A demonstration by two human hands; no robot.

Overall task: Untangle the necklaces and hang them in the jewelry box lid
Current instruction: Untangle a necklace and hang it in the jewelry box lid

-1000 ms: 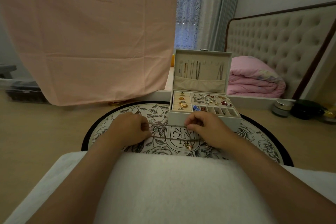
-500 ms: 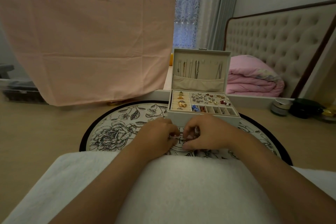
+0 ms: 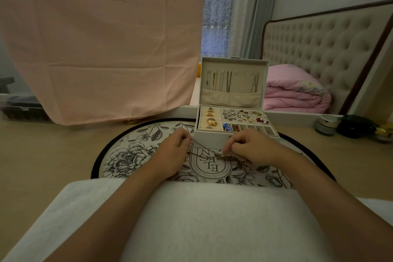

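Note:
A thin gold necklace chain [image 3: 204, 151] stretches between my two hands just above the round floral mat [image 3: 131, 153]. My left hand [image 3: 174, 151] pinches one end of it. My right hand [image 3: 248, 148] pinches the other part, where a small tangle with a pendant [image 3: 231, 158] hangs beneath the fingers. Right behind my hands stands the white jewelry box [image 3: 214, 138], open, its tray filled with rings and earrings. Its upright lid [image 3: 234, 66] has several necklaces hanging over a fabric pocket.
A white cushion [image 3: 202, 219] lies across my lap under both forearms. A pink cloth [image 3: 95, 38] hangs at the left, and a folded pink quilt [image 3: 295, 91] lies by a tufted headboard on the right. Small jars [image 3: 325, 125] sit at far right.
My hands were apart, came together half a second ago, and have now drawn apart again, with the chain pulled out between them.

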